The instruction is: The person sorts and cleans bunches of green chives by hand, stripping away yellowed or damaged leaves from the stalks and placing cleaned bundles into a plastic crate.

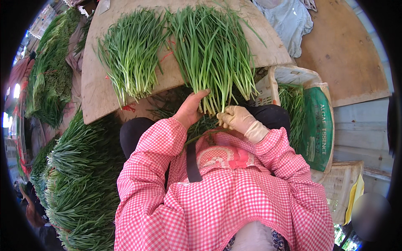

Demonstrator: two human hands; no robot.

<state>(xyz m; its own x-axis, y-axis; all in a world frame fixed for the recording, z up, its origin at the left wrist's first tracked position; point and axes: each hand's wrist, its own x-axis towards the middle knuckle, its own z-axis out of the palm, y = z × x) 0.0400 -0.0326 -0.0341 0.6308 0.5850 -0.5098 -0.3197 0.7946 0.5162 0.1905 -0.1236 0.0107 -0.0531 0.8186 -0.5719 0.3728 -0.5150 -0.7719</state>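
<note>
"Where to begin?"
"At the left: see the layered heap of garlic chives point(79, 175), soft and ribbon-leaved."
"Then?"
"Look right and farther, to the smaller chive bunch point(134, 54) on the rough wooden board point(94, 90). Laid flat with bases toward the near edge, probably for easy reach."
"And the hands?"
"Note the bare left hand point(190, 109), curled round the lower stems of the larger chive bunch point(209, 50), likely keeping stalks together, with leaves fanned far across the board."
"Next?"
"See the right hand point(238, 119) in a thin, wrinkled cream glove point(256, 131), pinching pale stem ends, perhaps for finer control."
"And rightmost?"
"Find a slotted plastic crate point(295, 75) of grassy greens point(289, 104) beside a smooth green sheet point(316, 125)."
</note>
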